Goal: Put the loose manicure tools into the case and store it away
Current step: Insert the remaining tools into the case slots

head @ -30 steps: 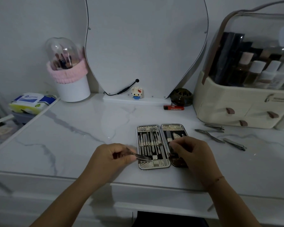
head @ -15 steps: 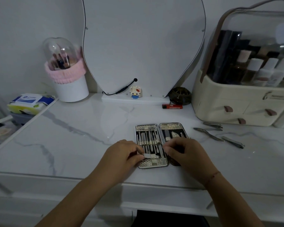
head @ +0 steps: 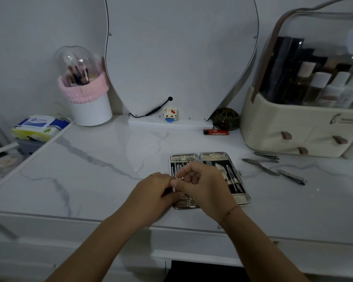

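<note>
1. Over the open case [head: 209, 176] on the tabletop [head: 102, 167] — both hands curled narrow, fingertips meeting.
2. Left hand [head: 154, 193] and right hand [head: 203, 185] pinch one small metal tool [head: 174, 187].
3. Three loose tools [head: 273, 166] lie right of case.

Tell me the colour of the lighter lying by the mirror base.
Red-orange with a black end; the lighter shows best in the head view.
</note>
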